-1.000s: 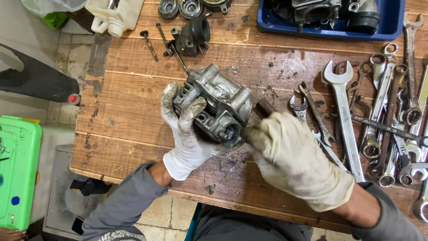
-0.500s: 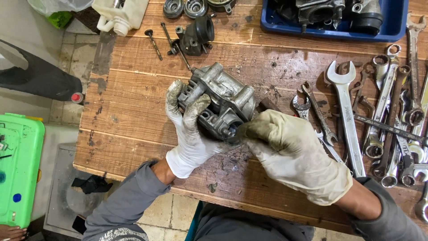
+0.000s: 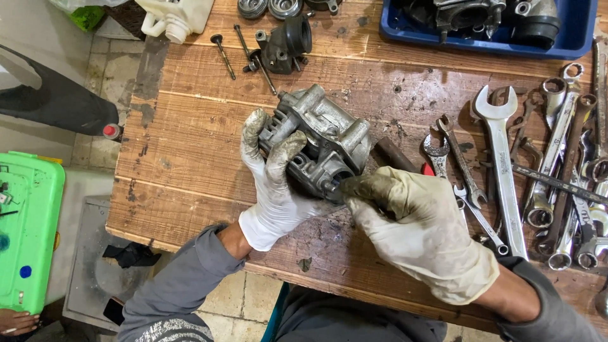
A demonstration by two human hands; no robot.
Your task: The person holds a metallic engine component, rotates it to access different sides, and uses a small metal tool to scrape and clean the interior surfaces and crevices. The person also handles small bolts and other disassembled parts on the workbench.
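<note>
My left hand [image 3: 272, 183], in a dirty white glove, grips a grey metal engine cylinder head [image 3: 323, 136] from its left side and holds it on the wooden workbench [image 3: 190, 126]. My right hand [image 3: 418, 228], also gloved, pinches at a round opening on the head's near end; whatever small part its fingertips hold is hidden. A brown cylindrical piece [image 3: 394, 154] lies just right of the head.
Several wrenches [image 3: 506, 164] lie spread at the right. A blue tray [image 3: 487, 28] of engine parts stands at the back. A black intake piece [image 3: 285, 41], valves [image 3: 223, 56] and a white jug [image 3: 174, 16] sit at the back left. A green box [image 3: 25, 234] is on the floor.
My right hand has moved in slightly toward the head's opening and stays pinched there. The view has shifted a little; the left hand keeps its grip.
</note>
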